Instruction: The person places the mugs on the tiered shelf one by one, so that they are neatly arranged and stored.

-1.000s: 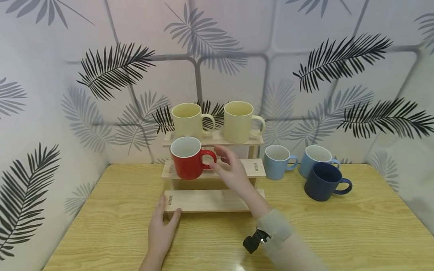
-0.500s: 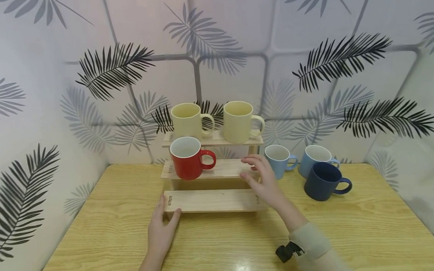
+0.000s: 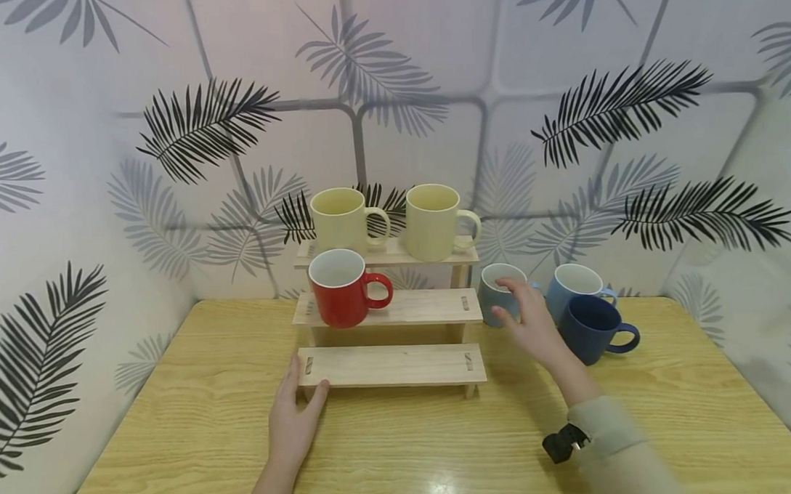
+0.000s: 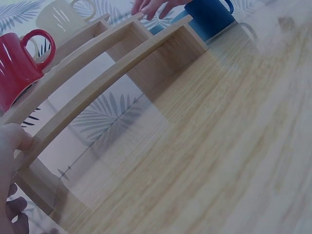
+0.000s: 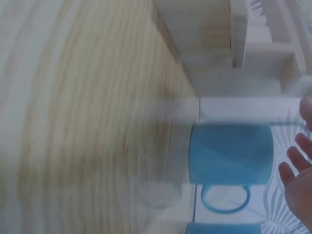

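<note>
A wooden three-step rack (image 3: 389,365) stands on the table, its left end held by my left hand (image 3: 293,423). In the left wrist view the thumb (image 4: 18,136) lies against the lowest board and other fingers curl beside the end leg. My right hand (image 3: 534,322) reaches over the nearest light-blue mug (image 3: 492,302), fingers spread and holding nothing. The right wrist view has this blue mug (image 5: 231,155) upright, with the fingers (image 5: 296,158) apart from it near its rim. A red mug (image 3: 341,300) sits at the left of the middle step.
Two cream mugs (image 3: 338,216) stand on the top step. Right of the rack, a second light-blue mug (image 3: 575,281) stands behind a dark-blue mug (image 3: 588,331). A leaf-patterned wall (image 3: 415,72) rises behind the wooden table (image 3: 402,450).
My right hand has moved away from the red mug's handle, rightward past the rack to the light-blue mug. The left hand stays on the rack.
</note>
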Demonstrator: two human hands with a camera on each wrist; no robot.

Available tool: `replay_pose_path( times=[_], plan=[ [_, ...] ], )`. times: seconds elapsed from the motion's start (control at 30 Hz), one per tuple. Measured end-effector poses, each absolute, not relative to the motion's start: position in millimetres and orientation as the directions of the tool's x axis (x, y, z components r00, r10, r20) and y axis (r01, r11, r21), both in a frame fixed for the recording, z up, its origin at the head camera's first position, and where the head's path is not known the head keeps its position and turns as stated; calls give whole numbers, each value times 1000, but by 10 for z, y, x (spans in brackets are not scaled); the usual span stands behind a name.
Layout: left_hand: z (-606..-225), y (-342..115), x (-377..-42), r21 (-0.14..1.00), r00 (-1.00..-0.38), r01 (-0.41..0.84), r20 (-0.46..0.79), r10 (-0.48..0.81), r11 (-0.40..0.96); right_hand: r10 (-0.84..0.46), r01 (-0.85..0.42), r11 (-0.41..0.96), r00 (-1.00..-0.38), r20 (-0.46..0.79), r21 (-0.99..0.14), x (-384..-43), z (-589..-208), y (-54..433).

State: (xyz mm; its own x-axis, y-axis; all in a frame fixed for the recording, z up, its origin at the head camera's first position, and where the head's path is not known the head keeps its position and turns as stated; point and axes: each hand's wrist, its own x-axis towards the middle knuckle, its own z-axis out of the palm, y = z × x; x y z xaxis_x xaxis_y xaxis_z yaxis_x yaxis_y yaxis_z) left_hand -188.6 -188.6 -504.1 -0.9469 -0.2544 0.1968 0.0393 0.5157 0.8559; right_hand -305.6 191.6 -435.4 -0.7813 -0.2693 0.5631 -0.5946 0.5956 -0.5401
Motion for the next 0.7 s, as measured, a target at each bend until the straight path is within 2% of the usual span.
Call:
replay_pose_path(
  times=[0.17, 0.4, 0.57, 0.7],
  plan=[
    [-5042, -1890, -1889, 854, -949, 34, 191, -252, 520, -182, -469, 668, -856, 484, -578, -3192, -4346, 2082],
    [-5044, -1891, -1888, 857, -951, 40, 190, -243, 514, -89, -370, 678, -899, 429, -635, -3382, -4342, 2199],
    [-5049, -1895, -1886, 857, -951, 41, 191, -243, 513, -60, -275, 701, -942, 330, -658, -3448, -4307, 2230],
    [-5054, -1893, -1885, 859, -951, 39, 188, -244, 511, -58, -248, 710, -953, 296, -659, -3475, -4289, 2230]
  ],
)
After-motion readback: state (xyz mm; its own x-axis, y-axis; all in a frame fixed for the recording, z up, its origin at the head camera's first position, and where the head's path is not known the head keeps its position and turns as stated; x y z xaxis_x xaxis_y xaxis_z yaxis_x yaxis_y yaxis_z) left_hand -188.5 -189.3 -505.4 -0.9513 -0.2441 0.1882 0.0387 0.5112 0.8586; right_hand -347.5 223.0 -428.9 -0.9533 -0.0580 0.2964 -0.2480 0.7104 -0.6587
